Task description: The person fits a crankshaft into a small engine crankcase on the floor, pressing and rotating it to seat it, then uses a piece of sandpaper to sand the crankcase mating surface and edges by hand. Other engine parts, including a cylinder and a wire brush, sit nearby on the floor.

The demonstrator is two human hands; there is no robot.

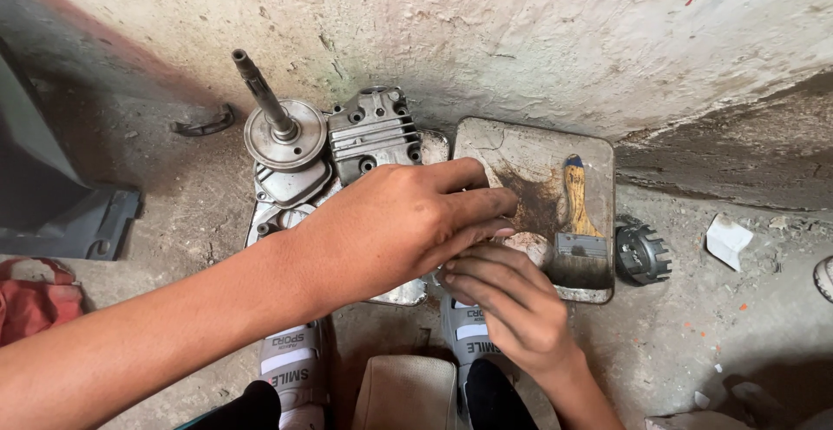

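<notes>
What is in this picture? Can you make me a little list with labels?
place: dirty concrete floor by a stained wall
left hand: lies over the right hand, above a small pale part
right hand: fingers curled on the pale part at the tray's edge
tray: metal, with rusty brown liquid
brush: in the tray, yellow handle
engine case: grey, behind the left hand
shaft: on a round disc, sticking up
gear: dark, right of the tray
sandals: white

You're in a rough repair workshop: bare concrete floor (694, 326), stained wall (521, 39), engine casing (373, 135), shaft (269, 109), gear (643, 255), greasy tray (529, 148) with brush (577, 222).
</notes>
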